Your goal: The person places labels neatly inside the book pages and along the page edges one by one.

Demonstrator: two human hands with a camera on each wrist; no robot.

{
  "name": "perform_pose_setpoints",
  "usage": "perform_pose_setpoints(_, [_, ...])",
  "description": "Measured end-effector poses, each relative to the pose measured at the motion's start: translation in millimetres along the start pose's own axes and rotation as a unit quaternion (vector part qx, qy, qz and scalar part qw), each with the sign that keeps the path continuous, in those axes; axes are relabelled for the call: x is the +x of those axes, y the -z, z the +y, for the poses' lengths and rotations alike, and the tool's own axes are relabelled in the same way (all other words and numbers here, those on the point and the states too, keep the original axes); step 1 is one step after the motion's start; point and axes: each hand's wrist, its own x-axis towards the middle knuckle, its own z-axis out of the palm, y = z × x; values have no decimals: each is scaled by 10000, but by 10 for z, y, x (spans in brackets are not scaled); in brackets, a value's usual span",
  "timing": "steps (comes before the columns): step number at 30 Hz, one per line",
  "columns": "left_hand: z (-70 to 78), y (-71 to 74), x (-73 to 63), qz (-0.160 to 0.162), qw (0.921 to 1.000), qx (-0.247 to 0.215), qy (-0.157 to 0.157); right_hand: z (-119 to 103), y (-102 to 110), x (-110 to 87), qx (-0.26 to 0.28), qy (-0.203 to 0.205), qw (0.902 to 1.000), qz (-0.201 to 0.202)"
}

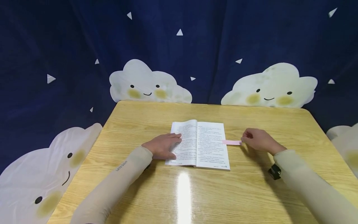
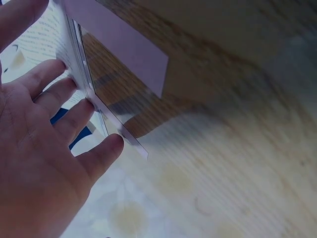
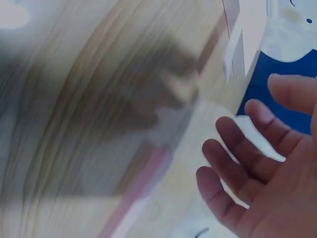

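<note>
An open book (image 1: 210, 144) with printed text lies mid-table. My left hand (image 1: 162, 146) rests with spread fingers on its left page; in the left wrist view this hand (image 2: 54, 144) has its fingertips right at the page edge. A narrow pink bookmark (image 1: 231, 142) sticks out past the right page's outer edge. At its outer end, my right hand (image 1: 258, 140) has thumb and index finger together in a pinch. In the right wrist view, the right hand's (image 3: 252, 158) lower fingers are loosely bent, and a blurred pink strip (image 3: 138, 193) shows at lower left.
The glossy wooden table (image 1: 134, 118) carries the book, with a bright glare patch (image 1: 183, 196) in front of it. Behind the table hangs a dark blue curtain (image 1: 207, 40) with white clouds and triangles. A large printed cloud (image 1: 53, 174) borders the left side.
</note>
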Motion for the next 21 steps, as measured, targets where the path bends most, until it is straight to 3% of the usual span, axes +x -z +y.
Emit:
perform_pose_setpoints(8, [0,-7,-9,47,10000,-30,12,156,175,-238,-448,333,9984,108])
perform_pose_setpoints(21, [-12,-14,-1,56,10000,9,14,293,159,-385,-1128,543,9909,492])
